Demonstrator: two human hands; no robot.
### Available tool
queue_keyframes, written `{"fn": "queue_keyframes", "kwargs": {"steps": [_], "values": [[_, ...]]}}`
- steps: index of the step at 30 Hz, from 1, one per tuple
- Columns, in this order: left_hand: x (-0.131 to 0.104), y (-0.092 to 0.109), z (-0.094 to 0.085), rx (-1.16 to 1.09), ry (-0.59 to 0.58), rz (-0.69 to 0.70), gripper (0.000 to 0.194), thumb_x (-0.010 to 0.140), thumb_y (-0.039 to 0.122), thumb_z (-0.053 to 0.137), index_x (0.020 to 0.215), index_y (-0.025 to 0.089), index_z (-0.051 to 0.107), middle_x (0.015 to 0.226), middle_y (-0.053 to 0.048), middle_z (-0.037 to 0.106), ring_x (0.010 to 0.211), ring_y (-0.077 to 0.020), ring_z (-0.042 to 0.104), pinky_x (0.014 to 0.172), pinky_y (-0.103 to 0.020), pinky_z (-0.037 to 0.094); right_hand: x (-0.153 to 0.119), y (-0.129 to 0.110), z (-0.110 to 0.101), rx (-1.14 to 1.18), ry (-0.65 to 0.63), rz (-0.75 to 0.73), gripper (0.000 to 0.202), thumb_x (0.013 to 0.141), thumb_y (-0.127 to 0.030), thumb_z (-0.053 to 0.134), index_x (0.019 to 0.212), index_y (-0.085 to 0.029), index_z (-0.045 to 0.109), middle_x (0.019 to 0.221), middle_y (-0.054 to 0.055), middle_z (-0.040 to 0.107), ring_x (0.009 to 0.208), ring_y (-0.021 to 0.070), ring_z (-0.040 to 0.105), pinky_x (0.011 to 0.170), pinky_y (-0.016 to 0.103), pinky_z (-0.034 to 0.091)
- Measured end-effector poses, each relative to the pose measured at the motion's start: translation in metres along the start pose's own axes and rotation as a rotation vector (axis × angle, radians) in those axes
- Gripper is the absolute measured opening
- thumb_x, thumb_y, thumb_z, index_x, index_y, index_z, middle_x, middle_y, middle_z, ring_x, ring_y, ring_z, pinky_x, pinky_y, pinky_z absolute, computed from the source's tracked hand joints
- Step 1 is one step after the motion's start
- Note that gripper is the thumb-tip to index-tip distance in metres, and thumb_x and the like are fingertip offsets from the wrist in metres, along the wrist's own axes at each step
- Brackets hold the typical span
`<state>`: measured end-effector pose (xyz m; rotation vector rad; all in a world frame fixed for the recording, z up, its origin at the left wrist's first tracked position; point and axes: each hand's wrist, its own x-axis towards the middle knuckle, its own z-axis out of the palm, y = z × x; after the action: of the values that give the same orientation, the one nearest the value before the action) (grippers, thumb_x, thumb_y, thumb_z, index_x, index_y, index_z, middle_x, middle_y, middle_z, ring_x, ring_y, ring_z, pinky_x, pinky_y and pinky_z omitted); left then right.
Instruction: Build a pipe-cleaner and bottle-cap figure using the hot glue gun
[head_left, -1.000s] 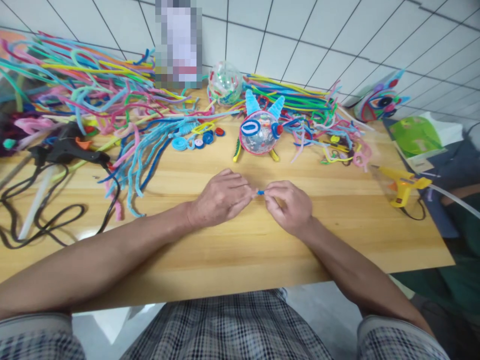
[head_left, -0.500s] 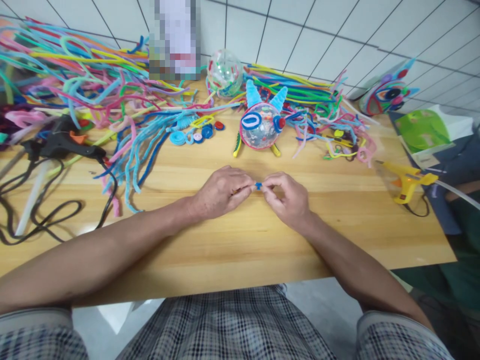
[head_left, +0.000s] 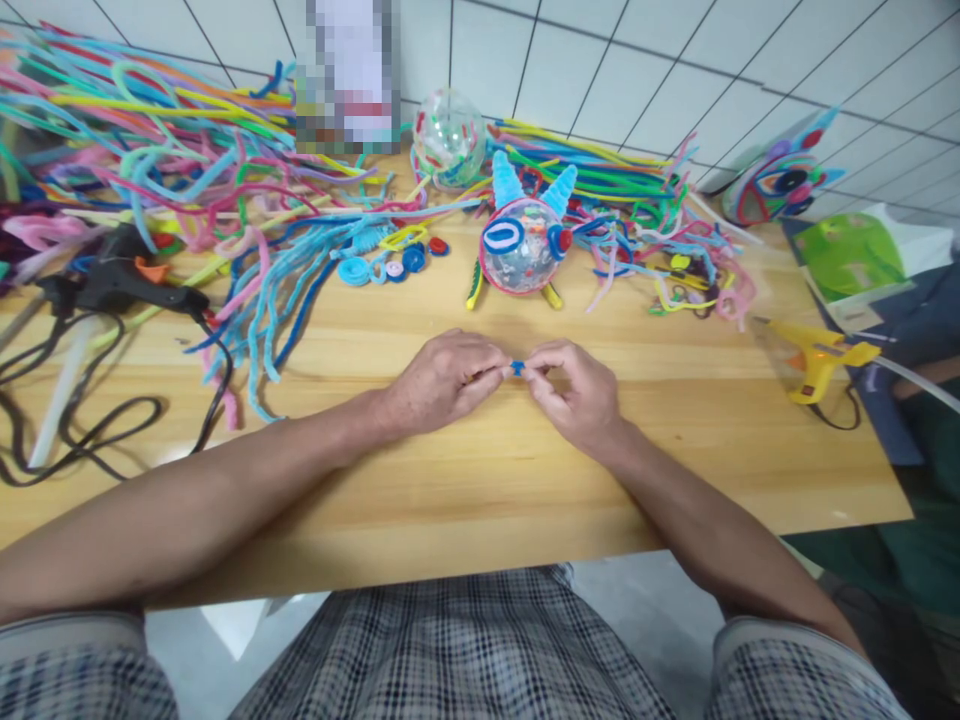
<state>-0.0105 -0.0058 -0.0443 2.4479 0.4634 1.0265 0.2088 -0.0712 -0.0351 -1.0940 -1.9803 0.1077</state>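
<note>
A small dark blue piece (head_left: pixel 517 369) is pinched between the fingertips of both hands, just above the wooden table (head_left: pixel 480 500). My left hand (head_left: pixel 454 380) grips its left end, and my right hand (head_left: pixel 574 390) grips its right end. Beyond the hands stands a clear ball figure (head_left: pixel 523 250) with light blue horns, a red rim, a blue-and-white oval and yellow-green legs. Left of it lie small coiled discs (head_left: pixel 354 271) in blue, white and red. Fingers hide part of the blue piece.
A black glue gun (head_left: pixel 124 280) with a looping cord lies left, by heaped fuzzy stems (head_left: pixel 172 170). A yellow glue gun (head_left: pixel 817 358) sits right. Behind are a clear ball (head_left: pixel 448 135) and another decorated figure (head_left: pixel 780 185). A person's dark green clothing (head_left: pixel 870 565) shows at right.
The view has shifted very slightly. Both hands keep the same pinch on the blue piece, with no clear change otherwise.
</note>
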Motion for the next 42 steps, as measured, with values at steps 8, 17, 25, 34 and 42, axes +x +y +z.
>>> {"fn": "queue_keyframes", "kwargs": {"steps": [8,17,25,34,42], "values": [[0.0013,0.0007,0.0002,-0.038,0.009,-0.007,0.025,0.109,0.025,0.056,0.09,0.018,0.07,0.079,-0.003,0.078,0.071,-0.0148,0.071,0.072,-0.029,0.054,-0.0016,0.0007,0.0007,-0.002,-0.009,0.019,0.02,0.097,-0.009,0.064,0.103,-0.028,0.061,0.087,-0.003,0.073,0.075,0.0142,0.072,0.072,0.027,0.059],[0.003,0.0005,-0.0008,-0.038,-0.012,-0.014,0.027,0.109,0.026,0.054,0.087,0.018,0.068,0.07,-0.001,0.07,0.066,-0.0135,0.065,0.069,-0.028,0.05,-0.0037,0.0026,0.0005,0.006,-0.032,0.068,0.013,0.098,-0.015,0.064,0.101,-0.027,0.062,0.087,-0.002,0.075,0.077,0.015,0.073,0.072,0.028,0.061],[0.0032,0.0008,-0.0002,-0.044,-0.008,-0.022,0.028,0.108,0.024,0.054,0.083,0.019,0.065,0.07,-0.001,0.069,0.064,-0.0138,0.063,0.068,-0.029,0.049,-0.0028,0.0005,0.0009,0.014,-0.019,0.075,0.014,0.097,-0.014,0.065,0.102,-0.027,0.063,0.087,-0.002,0.075,0.076,0.0145,0.074,0.071,0.027,0.06],[0.0042,0.0007,-0.0007,-0.059,0.007,-0.008,0.026,0.106,0.02,0.057,0.082,0.019,0.065,0.068,0.001,0.067,0.064,-0.0132,0.062,0.068,-0.028,0.049,-0.0037,0.0012,0.0008,0.026,-0.026,0.11,0.012,0.096,-0.016,0.065,0.102,-0.027,0.065,0.087,-0.002,0.076,0.076,0.0149,0.074,0.073,0.028,0.061],[0.0047,0.001,-0.0018,-0.055,-0.015,-0.019,0.027,0.106,0.021,0.054,0.082,0.019,0.065,0.07,-0.001,0.069,0.065,-0.0139,0.064,0.068,-0.028,0.049,-0.0038,0.001,-0.0002,0.028,-0.041,0.101,0.02,0.098,-0.016,0.065,0.114,-0.027,0.068,0.094,0.0,0.079,0.08,0.0156,0.075,0.076,0.03,0.063]]}}
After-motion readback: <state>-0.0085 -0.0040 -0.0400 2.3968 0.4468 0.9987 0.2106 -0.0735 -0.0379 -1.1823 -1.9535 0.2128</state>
